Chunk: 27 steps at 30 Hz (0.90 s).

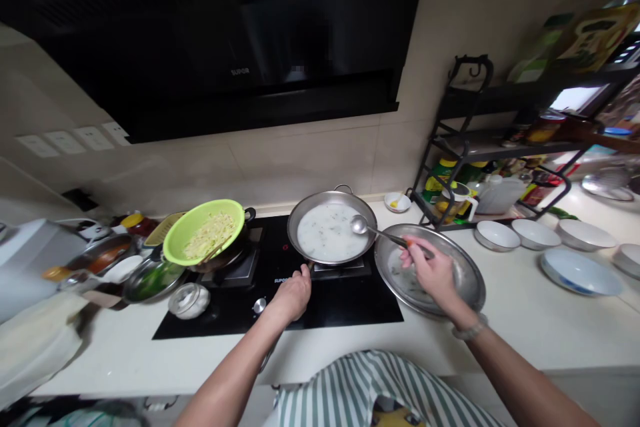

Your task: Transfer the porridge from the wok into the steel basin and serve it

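Observation:
A steel pan (306, 210) with pale milky liquid stands on the right burner of the black stove (345, 300). My left hand (291, 294) is closed around the pan's handle at its near edge. My right hand (433, 270) grips the handle of a metal ladle (361, 225), whose bowl hovers at the pan's right rim. Under my right hand lies a round steel plate (465, 273) on the counter.
A green colander (204, 232) of shredded food sits on a dark pot on the left burner. Bowls and jars crowd the left counter. Several white bowls (537, 233) and a blue-rimmed plate (580, 273) lie right, before a black rack (450, 140).

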Tool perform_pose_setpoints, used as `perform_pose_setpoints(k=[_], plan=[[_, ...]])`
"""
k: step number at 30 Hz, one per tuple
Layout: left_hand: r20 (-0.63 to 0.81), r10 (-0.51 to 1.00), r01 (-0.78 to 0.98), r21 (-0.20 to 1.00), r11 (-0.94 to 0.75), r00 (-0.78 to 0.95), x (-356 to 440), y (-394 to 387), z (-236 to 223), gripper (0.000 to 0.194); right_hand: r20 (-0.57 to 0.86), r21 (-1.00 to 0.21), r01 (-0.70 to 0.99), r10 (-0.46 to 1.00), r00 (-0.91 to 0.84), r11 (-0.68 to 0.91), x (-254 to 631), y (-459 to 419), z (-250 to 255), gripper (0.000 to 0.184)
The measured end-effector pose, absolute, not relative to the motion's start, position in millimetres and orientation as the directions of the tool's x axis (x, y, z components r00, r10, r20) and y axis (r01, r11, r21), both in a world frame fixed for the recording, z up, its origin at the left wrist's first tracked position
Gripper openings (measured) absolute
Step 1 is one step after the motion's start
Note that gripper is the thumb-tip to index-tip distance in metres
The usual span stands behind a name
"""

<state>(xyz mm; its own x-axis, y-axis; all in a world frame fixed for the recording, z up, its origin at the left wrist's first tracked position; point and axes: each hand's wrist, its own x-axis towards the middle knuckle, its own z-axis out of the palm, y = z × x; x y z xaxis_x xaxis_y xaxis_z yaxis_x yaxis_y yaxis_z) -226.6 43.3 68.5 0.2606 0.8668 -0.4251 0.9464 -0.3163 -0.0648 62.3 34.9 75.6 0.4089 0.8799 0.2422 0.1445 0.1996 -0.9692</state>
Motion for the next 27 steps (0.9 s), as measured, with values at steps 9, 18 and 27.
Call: perform_pose_setpoints(k=[9, 18, 27], plan=[[-0.427, 0.869, 0.955, -0.041, -0.295, 0.25, -225, 43, 71, 0.079, 0.197, -0.976, 0.143, 0.944, 0.265, 0.163, 27, 76, 34, 0.031], [-0.428, 0.866, 0.95, -0.047, -0.308, 0.259, -226, 43, 72, 0.078, -0.04, -0.977, -0.201, 0.873, 0.486, 0.067, 37, 75, 45, 0.014], [-0.423, 0.867, 0.95, -0.043, -0.309, 0.263, -227, 44, 69, 0.079, -0.048, -0.974, -0.214, 0.846, 0.531, 0.079, 49, 65, 49, 0.011]])
